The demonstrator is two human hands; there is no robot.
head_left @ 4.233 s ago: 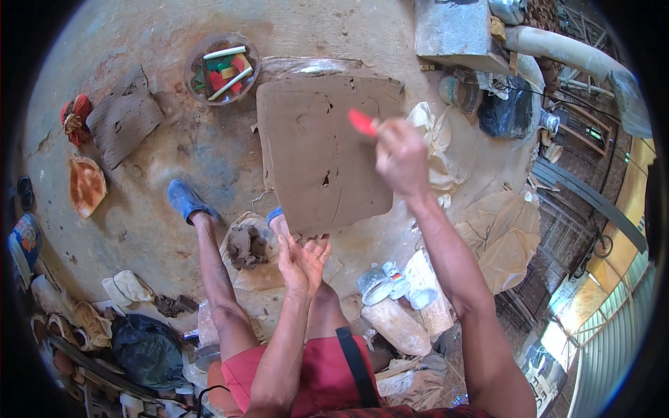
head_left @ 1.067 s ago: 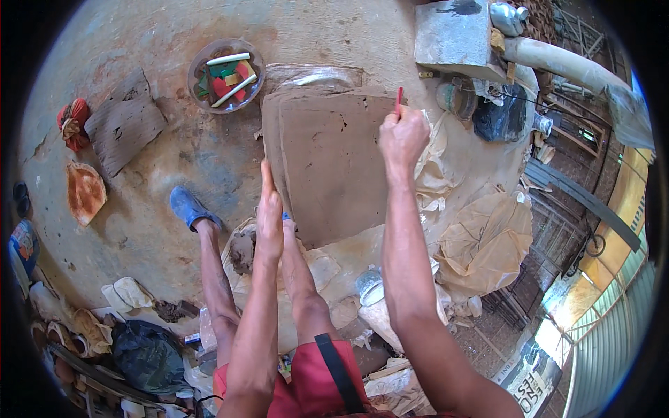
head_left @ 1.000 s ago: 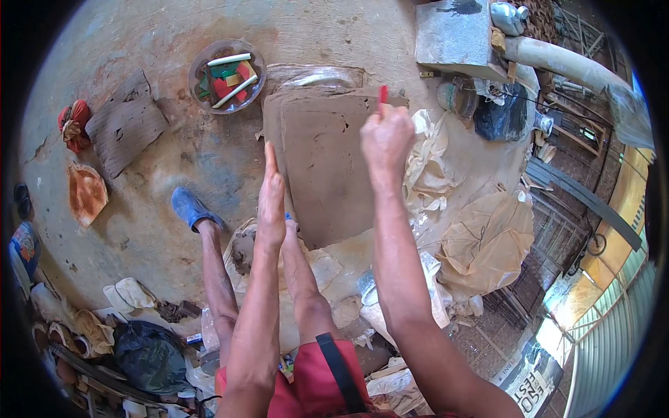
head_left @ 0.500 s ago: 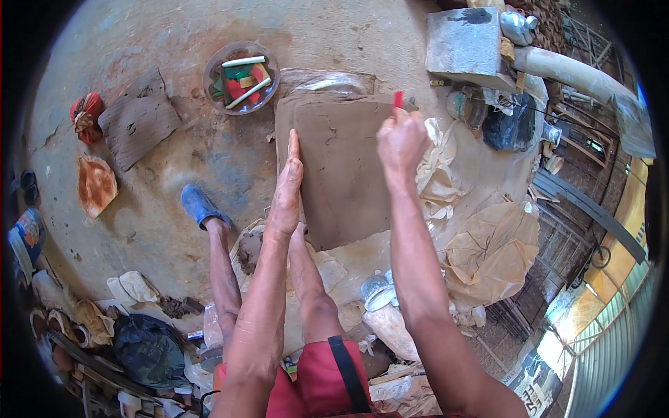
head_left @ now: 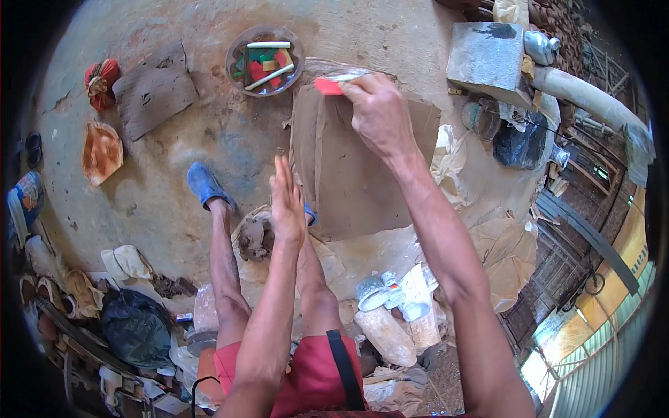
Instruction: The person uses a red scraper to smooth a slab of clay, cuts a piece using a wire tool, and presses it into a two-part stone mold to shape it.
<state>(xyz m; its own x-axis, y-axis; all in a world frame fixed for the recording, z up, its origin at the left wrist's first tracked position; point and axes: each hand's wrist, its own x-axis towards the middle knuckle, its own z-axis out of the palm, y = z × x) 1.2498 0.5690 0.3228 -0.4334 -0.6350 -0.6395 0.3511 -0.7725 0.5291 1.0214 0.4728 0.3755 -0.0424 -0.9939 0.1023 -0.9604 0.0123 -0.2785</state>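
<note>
My right hand point(head_left: 380, 115) is closed on a red scraper point(head_left: 327, 87), held sideways over the top left of a broad grey-brown clay slab point(head_left: 359, 195); a pale strip shows behind the red blade. My left hand point(head_left: 286, 202) is open, fingers extended, beside the slab's lower left edge; whether it touches the clay I cannot tell. Between my legs sits a lump of clay point(head_left: 256, 238) on a pale sheet.
A bowl point(head_left: 233, 59) of coloured tools and white rods stands beyond the slab, a clay sheet point(head_left: 153, 90) and orange piece point(head_left: 101, 153) to the left. A concrete block point(head_left: 484, 59), black bag point(head_left: 523, 143) and crumpled plastic point(head_left: 505, 258) are right; white containers point(head_left: 376, 292) lie below.
My right hand has swung to the slab's upper left, turning the red scraper from upright to sideways. My left hand has drawn back toward me, palm turned slightly. The view has shifted a little.
</note>
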